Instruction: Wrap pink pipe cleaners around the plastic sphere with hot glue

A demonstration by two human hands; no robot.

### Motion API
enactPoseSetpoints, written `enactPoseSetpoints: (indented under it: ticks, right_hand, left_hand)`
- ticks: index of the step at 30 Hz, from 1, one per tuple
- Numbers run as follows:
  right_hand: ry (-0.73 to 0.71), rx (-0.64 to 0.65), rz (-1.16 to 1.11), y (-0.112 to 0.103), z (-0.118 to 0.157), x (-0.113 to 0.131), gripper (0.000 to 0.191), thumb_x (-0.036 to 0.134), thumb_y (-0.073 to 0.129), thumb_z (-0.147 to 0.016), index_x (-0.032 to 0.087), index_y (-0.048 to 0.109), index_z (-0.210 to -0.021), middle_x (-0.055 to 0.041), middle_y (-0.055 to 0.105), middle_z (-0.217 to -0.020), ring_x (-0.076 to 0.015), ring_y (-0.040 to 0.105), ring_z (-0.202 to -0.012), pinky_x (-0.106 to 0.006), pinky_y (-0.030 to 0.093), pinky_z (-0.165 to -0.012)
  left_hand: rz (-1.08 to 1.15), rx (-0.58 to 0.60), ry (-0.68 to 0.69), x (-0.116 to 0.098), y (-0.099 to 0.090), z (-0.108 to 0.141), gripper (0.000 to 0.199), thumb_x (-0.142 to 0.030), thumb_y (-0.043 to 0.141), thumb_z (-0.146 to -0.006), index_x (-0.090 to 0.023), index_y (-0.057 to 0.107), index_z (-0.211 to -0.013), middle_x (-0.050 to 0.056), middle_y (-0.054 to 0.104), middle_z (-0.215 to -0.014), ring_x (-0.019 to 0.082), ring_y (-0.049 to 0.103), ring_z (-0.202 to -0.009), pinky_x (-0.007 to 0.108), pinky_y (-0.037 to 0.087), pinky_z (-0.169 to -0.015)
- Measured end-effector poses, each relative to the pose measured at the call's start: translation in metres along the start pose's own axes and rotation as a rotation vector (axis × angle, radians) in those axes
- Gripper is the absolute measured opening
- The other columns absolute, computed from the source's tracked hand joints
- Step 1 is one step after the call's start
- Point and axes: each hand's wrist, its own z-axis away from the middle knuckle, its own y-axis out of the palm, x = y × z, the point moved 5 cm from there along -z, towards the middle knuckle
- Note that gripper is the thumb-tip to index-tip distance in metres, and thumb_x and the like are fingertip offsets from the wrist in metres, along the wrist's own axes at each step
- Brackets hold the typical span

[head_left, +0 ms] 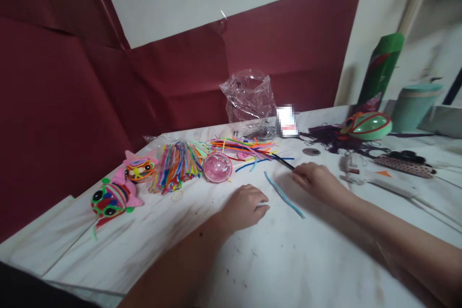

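Note:
My left hand (247, 206) rests low over the table, thumb and fingers a little apart with nothing visible between them. Between my two hands a light blue pipe cleaner (285, 196) lies on the tabletop, touching neither. My right hand (311, 179) is closed round a dark slim tool (283, 161) with a pointed end; its grip is hidden in my fingers, so I cannot tell its exact kind. The tool's tip points toward loose coloured pipe cleaners (245, 147). Beyond my left hand sits a pink round cup-like piece (217, 167).
A bundle of pipe cleaners (180, 166) and two decorated fish-like crafts (111, 198) (140, 169) lie left. A clear plastic bag (249, 96) stands behind. At right are a glue gun (378, 180), a hairbrush (406, 166), a green ornament (371, 126) and a mint container (416, 106).

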Motion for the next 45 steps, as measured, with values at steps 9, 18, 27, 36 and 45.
enactPoseSetpoints:
  ticks: [9,18,27,36,45]
  right_hand:
    - [-0.018,0.338,0.020,0.031,0.009,0.017,0.022,0.020,0.046,-0.080,0.020,0.060,-0.062,-0.0062,0.070,-0.068,-0.0202,0.062,-0.064,-0.030,0.036,-0.062]
    - [0.129,0.291,0.055,0.019,0.001,-0.017,0.027,0.016,0.043,-0.086,0.018,0.070,-0.085,-0.0124,0.074,-0.093,-0.0270,0.068,-0.084,-0.034,0.039,-0.074]
    - [0.078,0.278,0.061,0.018,0.003,-0.011,0.029,0.019,0.041,-0.084,0.020,0.070,-0.082,-0.0093,0.075,-0.090,-0.0238,0.067,-0.080,-0.032,0.038,-0.070]
    - [0.051,0.260,0.035,0.017,0.003,-0.010,0.028,0.018,0.042,-0.084,0.020,0.069,-0.076,-0.0090,0.074,-0.084,-0.0243,0.066,-0.079,-0.032,0.036,-0.068]
    - [0.036,0.273,0.028,0.020,0.001,-0.013,0.029,0.021,0.040,-0.085,0.020,0.068,-0.077,-0.0083,0.073,-0.083,-0.0237,0.066,-0.078,-0.031,0.036,-0.066]
  left_hand:
    - [0.033,-0.039,-0.049,0.000,-0.005,0.002,0.015,-0.023,0.059,-0.081,-0.017,0.069,-0.090,0.007,0.073,-0.091,0.020,0.064,-0.090,0.034,0.047,-0.088]
    - [0.043,-0.076,-0.213,0.014,0.004,0.001,0.017,-0.020,0.060,-0.078,-0.017,0.068,-0.091,0.009,0.072,-0.096,0.022,0.062,-0.095,0.036,0.048,-0.089]
    - [-0.081,-0.066,-0.101,0.011,-0.012,0.005,0.021,-0.021,0.063,-0.073,-0.021,0.068,-0.093,0.007,0.070,-0.096,0.023,0.063,-0.095,0.037,0.051,-0.087]
    - [-0.397,-0.431,-0.541,0.086,-0.086,0.020,0.083,-0.036,0.078,-0.057,-0.020,0.046,-0.131,0.019,0.044,-0.135,0.041,0.034,-0.132,0.057,0.031,-0.107]
    - [0.079,-0.785,-0.743,0.121,-0.097,0.042,0.087,-0.035,0.079,-0.058,-0.022,0.035,-0.132,0.014,0.049,-0.131,0.030,0.050,-0.121,0.046,0.043,-0.101]
